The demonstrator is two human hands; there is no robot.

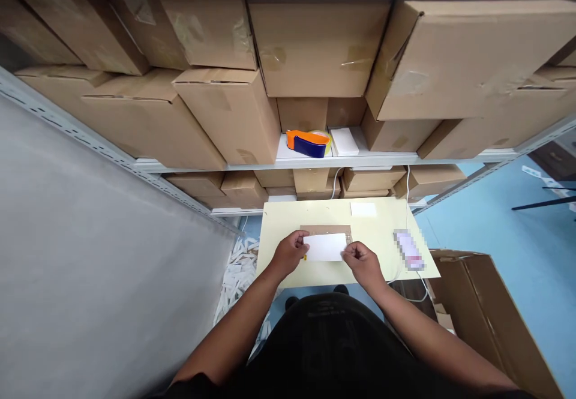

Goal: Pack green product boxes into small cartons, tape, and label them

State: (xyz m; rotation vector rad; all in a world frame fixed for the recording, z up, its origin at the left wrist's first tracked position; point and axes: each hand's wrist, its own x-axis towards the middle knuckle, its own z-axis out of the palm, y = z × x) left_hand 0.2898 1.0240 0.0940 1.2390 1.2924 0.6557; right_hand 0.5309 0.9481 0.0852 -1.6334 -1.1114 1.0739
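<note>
A white sheet of paper (324,248) is stretched between my two hands above the pale yellow table. My left hand (289,252) is closed on its left edge, thumb and fingers pinching. At the opposite edge, my right hand (363,263) pinches the lower right corner. Behind the sheet a flat brown cardboard piece (324,229) shows along its top and right side; the rest is covered. A tiny yellow thing (305,257), too small to name, appears just beside my left fingertips.
The table (283,216) also carries a white card stack (363,209) and a phone (408,249) with a cable. Shelves of cardboard boxes (319,48) rise behind, holding an orange and blue tape dispenser (308,143). An open carton (490,309) stands right; paper strips (234,276) litter the left floor.
</note>
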